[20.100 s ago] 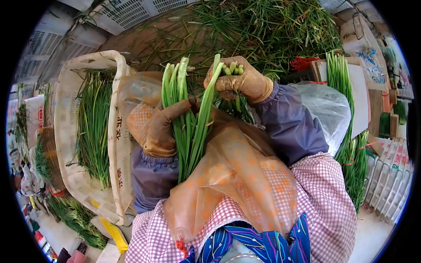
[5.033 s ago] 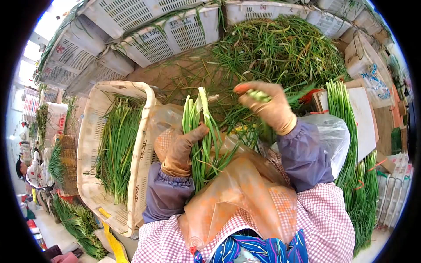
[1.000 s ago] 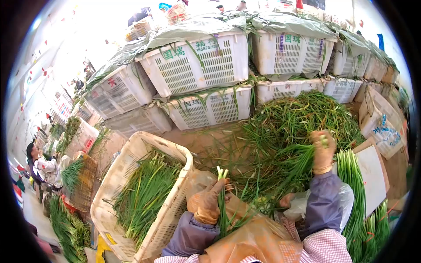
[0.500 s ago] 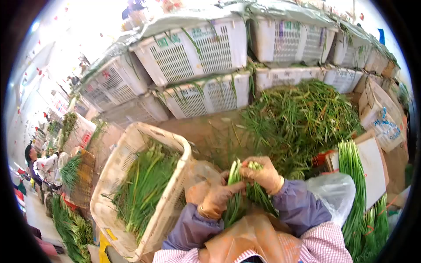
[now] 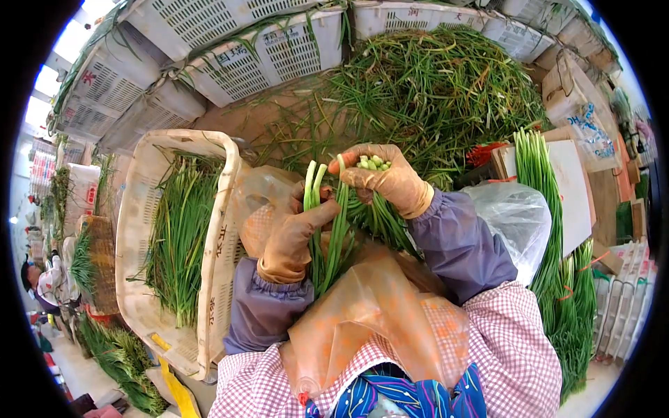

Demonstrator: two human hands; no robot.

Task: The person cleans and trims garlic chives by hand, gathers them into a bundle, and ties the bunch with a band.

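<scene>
My left hand [image 5: 291, 235], in a tan rubber glove, is closed round a few garlic chive stalks [image 5: 315, 187]. Their pale cut ends point up and the green leaves hang toward my lap. Close beside it, my right hand [image 5: 396, 180], gloved the same way, grips a thicker bunch of garlic chives [image 5: 383, 219], with its white stem ends showing above the fist. The right thumb and forefinger pinch a separate stalk [image 5: 340, 202] between the two hands. An orange-tinted plastic apron [image 5: 369, 292] lies under both hands. The left fingertips are partly hidden by stalks.
At my left stands a cream plastic crate [image 5: 209, 292] holding loose chives. A heap of leaf trimmings [image 5: 446, 83] lies ahead. Tied chive bundles [image 5: 540, 188] rest at my right, beside a clear plastic bag [image 5: 512, 216]. White crates [image 5: 258, 63] line the back. A person [image 5: 49, 282] is far left.
My view has tipped downward. My left hand has drawn a little away from the right and now holds a few stalks apart, while the right keeps its bunch.
</scene>
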